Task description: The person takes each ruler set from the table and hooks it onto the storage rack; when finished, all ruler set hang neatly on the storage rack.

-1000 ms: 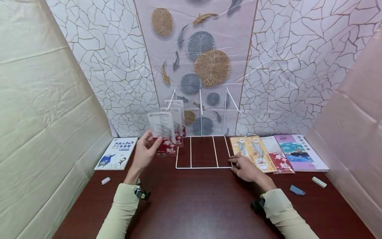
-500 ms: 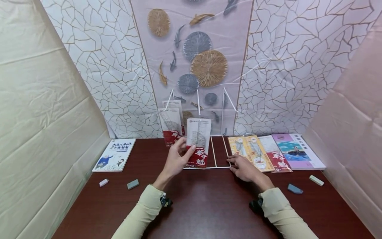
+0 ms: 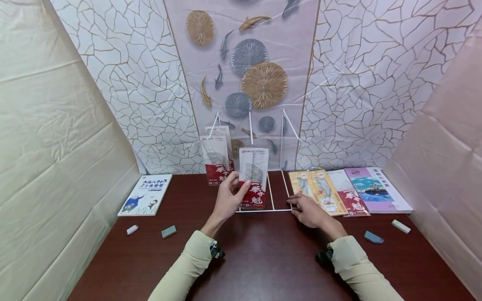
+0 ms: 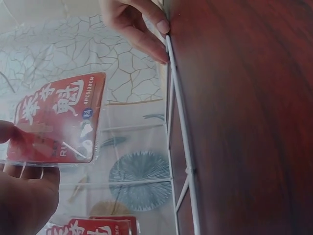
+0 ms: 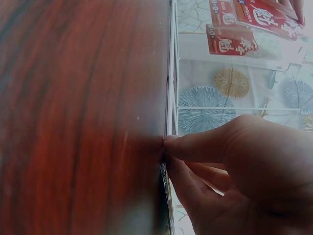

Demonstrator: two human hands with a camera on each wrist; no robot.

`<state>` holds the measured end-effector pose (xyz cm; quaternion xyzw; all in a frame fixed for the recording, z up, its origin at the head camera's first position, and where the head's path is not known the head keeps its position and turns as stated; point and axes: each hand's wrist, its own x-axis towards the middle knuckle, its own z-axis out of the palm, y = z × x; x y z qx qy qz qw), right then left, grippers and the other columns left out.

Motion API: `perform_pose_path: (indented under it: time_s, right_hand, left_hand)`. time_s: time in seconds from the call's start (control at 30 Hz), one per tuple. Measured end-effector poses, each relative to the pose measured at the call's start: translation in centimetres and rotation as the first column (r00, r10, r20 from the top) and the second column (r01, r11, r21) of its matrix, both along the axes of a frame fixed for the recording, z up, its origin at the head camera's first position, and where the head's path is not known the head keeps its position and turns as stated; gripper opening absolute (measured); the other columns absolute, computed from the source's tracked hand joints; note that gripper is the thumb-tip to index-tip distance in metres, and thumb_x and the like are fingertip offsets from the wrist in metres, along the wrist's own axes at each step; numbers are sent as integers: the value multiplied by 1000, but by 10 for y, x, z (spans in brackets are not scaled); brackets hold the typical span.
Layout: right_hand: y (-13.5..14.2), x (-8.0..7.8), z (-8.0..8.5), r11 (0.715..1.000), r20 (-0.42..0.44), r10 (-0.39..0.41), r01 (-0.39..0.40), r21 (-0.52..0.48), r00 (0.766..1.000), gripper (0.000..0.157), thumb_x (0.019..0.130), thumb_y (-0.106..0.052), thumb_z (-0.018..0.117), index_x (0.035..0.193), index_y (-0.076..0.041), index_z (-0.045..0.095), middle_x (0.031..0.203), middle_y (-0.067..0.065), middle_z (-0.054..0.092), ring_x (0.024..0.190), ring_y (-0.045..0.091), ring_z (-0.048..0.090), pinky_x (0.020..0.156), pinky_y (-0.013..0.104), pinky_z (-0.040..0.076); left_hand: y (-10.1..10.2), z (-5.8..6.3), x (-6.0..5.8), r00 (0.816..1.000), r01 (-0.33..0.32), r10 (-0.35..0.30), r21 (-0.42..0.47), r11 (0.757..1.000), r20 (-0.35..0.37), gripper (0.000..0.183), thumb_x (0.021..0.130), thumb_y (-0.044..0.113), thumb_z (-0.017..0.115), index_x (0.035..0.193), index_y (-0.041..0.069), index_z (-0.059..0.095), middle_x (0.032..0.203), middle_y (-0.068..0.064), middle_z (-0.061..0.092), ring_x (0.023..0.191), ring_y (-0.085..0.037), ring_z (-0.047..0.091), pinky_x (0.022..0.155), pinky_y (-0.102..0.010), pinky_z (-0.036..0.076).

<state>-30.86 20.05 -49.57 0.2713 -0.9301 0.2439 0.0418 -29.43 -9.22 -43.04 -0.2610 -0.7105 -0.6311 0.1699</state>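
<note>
In the head view my left hand (image 3: 228, 195) holds a ruler set pack (image 3: 254, 177) upright by its left edge, over the middle of the white wire rack (image 3: 265, 211). Its red lower part, marked 4PCS/20CM, shows in the left wrist view, with the thumb (image 4: 6, 131) in front and fingers behind. Two similar packs (image 3: 217, 161) stand in the rack's left section. My right hand (image 3: 310, 211) pinches the rack's base wire at the front right corner; the right wrist view shows thumb and fingertips meeting on the wire (image 5: 171, 98).
Right of the rack lie an orange ruler pack (image 3: 318, 192), another red and white pack (image 3: 350, 196) and a purple and white book (image 3: 376, 190). A white picture book (image 3: 144, 194) lies at left. Small erasers (image 3: 168, 231) are scattered near both sides. A patterned backdrop (image 3: 263, 62) stands behind.
My left hand has carried the ruler pack rightward, away from the two standing packs, to the rack's middle, slowing in the last half second. The right hand stays at the rack's corner.
</note>
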Motion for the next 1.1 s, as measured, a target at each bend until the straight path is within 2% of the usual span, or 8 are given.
perform_pose_path:
  time_s: [0.27,0.33,0.43,0.57,0.7,0.8,0.97,1.1]
  right_hand:
    - [2,0,2,1000,17,-11,11,3,1000,36,94,0,63,129,9,62,134,26,61,133,46,50,104,55,49]
    - [3,-1,2,1000,11,-14,14,7,1000,36,94,0,64,129,9,63,134,26,61,135,48,48,107,57,46]
    - [4,-1,1,1000,4,-18,18,13,1000,36,93,-1,64,129,8,63,134,26,62,134,47,49,108,58,44]
    - [4,-2,0,1000,-5,-11,11,11,1000,36,93,-1,64,128,9,63,133,25,62,130,45,53,103,55,49]
    - [3,-2,-1,1000,-28,10,-10,7,1000,36,93,-1,64,127,9,64,131,25,64,131,46,52,108,58,44]
    - [1,-2,-1,1000,-36,14,-14,3,999,36,93,-1,64,127,9,64,131,25,64,133,48,49,112,59,40]
    - [1,-2,-2,1000,-20,3,-3,-3,1000,36,94,-2,64,128,8,63,132,25,63,133,47,50,111,58,41]
    - [2,-2,-2,1000,11,-11,11,-6,1000,37,95,-3,63,130,7,62,134,26,61,136,48,47,114,60,37]
  left_hand:
    - [5,0,-1,1000,1,0,42,999,-12,18,97,6,64,114,2,61,103,-18,76,80,-25,68,66,-22,53]
    - [6,-4,-6,1000,-7,7,40,999,2,18,97,6,64,115,2,61,104,-18,76,80,-27,68,66,-21,53]
    - [10,-14,-18,999,-32,32,30,999,14,19,98,9,64,116,2,61,100,-21,75,71,-28,64,60,-20,49]
    - [19,-25,-37,993,-116,116,29,993,14,22,100,17,64,117,4,61,96,-18,75,69,-29,64,57,-22,48]
    - [29,-25,-54,975,-221,219,61,973,35,24,101,21,62,120,7,60,107,-12,74,92,-24,69,75,-28,54]
    - [35,-24,-66,963,-264,259,84,961,72,23,102,20,60,121,8,58,114,-11,71,104,-19,66,89,-33,52]
    - [39,-25,-85,951,-288,281,42,957,127,23,104,24,55,125,14,57,115,-7,67,108,-15,61,94,-37,51]
    - [39,-32,-94,946,-280,283,-43,959,155,26,106,29,50,127,16,58,120,-8,66,112,-19,60,97,-44,51]
